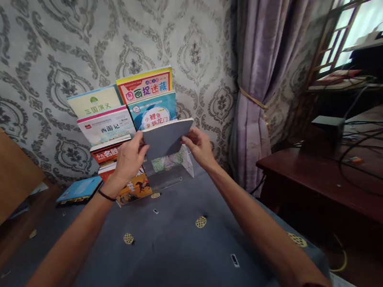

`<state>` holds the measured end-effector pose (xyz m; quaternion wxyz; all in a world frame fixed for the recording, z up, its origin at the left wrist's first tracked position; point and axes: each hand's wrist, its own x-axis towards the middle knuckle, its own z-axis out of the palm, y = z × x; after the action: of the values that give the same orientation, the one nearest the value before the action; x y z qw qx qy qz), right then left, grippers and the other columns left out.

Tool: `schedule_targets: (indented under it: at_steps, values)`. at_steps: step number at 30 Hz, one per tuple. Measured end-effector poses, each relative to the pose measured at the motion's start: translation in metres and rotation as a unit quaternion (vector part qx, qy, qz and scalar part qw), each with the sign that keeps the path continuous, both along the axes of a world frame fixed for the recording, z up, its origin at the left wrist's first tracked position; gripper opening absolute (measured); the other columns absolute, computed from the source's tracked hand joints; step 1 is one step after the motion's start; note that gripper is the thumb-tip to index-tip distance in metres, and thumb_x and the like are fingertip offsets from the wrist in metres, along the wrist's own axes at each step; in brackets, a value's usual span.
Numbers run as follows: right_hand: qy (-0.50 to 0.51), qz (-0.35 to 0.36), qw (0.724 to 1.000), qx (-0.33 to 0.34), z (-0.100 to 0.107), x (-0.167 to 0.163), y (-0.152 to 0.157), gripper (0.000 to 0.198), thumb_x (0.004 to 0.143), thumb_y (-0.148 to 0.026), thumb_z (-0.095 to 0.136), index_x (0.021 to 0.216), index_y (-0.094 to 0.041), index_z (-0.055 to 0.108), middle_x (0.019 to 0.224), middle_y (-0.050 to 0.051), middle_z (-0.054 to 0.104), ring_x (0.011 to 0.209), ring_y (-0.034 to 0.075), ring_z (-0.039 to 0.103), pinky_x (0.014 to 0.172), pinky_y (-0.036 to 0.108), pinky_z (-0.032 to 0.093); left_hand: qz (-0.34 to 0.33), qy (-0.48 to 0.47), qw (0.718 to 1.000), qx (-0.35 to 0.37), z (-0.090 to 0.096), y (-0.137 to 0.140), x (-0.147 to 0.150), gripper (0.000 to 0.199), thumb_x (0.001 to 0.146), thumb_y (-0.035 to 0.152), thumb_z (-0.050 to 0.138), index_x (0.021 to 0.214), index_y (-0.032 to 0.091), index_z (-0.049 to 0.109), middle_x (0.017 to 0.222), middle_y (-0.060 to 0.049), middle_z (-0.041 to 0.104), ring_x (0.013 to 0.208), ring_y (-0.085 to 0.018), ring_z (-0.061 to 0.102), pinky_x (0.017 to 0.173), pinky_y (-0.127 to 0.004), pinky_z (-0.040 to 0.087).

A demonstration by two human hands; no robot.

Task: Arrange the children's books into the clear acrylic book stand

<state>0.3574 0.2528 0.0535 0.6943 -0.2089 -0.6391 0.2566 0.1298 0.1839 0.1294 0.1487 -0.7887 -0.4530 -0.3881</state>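
Head view: your left fingers (141,147) and right fingers (187,141) pinch the gray book (165,141) by its sides mid-frame, where uneven tilting could catch its lower edge on the clear rack (188,166).

Home rm, prob.: patterned wallpaper (192,32), tied-back curtain (260,50), printed cloth (172,253), kids' bks (152,111).

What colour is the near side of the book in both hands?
The book looks plain grey on that side, in the head view.
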Motion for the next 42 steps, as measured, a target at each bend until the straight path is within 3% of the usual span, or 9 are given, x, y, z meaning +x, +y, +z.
schedule_targets:
  at_steps: [6,21,30,37,42]
  values:
    - [-0.002,0.009,1.0,-0.002,-0.005,0.002,0.01,0.026,0.084,-0.05,0.07,0.091,-0.026,0.061,0.082,0.001,0.066,0.078,0.02,0.064,0.079,0.041,0.058,0.019,-0.003,1.0,-0.013,-0.003,0.008,-0.001,0.014,0.085,0.02,0.066,0.099,0.02,0.062,0.076,-0.002,0.069,0.072,-0.022,0.066,0.067,-0.033,0.048]
    - [-0.022,0.016,1.0,0.004,0.002,0.005,0.011,0.03,0.084,-0.053,0.069,0.097,-0.026,0.064,0.088,0.002,0.068,0.085,0.02,0.064,0.083,0.04,0.056,0.018,-0.007,1.0,0.016,-0.009,0.013,-0.003,0.007,0.084,0.023,0.068,0.087,0.023,0.063,0.067,0.002,0.064,0.062,-0.017,0.061,0.061,-0.03,0.044]
    - [-0.045,0.018,0.999,-0.017,-0.004,0.007,0.017,0.027,0.085,-0.051,0.066,0.095,-0.026,0.064,0.09,0.002,0.068,0.088,0.021,0.065,0.084,0.043,0.057,0.017,0.002,1.0,-0.007,-0.013,0.015,-0.002,0.005,0.086,0.023,0.066,0.088,0.023,0.062,0.071,0.0,0.066,0.068,-0.02,0.065,0.067,-0.033,0.049]
    - [-0.05,-0.008,0.998,-0.021,-0.011,0.006,0.028,0.022,0.088,-0.044,0.063,0.101,-0.027,0.063,0.091,0.003,0.066,0.086,0.021,0.063,0.085,0.043,0.059,0.005,-0.014,0.999,-0.036,-0.006,0.022,0.005,0.011,0.084,0.017,0.066,0.088,0.023,0.059,0.076,-0.001,0.068,0.077,-0.022,0.068,0.071,-0.034,0.051]
    - [-0.069,-0.021,0.997,-0.015,-0.018,0.005,0.036,0.03,0.089,-0.044,0.06,0.113,-0.027,0.063,0.1,0.006,0.067,0.09,0.022,0.064,0.087,0.047,0.059,-0.005,-0.033,0.998,-0.06,-0.005,0.034,0.005,0.013,0.081,0.014,0.067,0.085,0.023,0.058,0.076,-0.001,0.069,0.077,-0.022,0.068,0.072,-0.035,0.051]
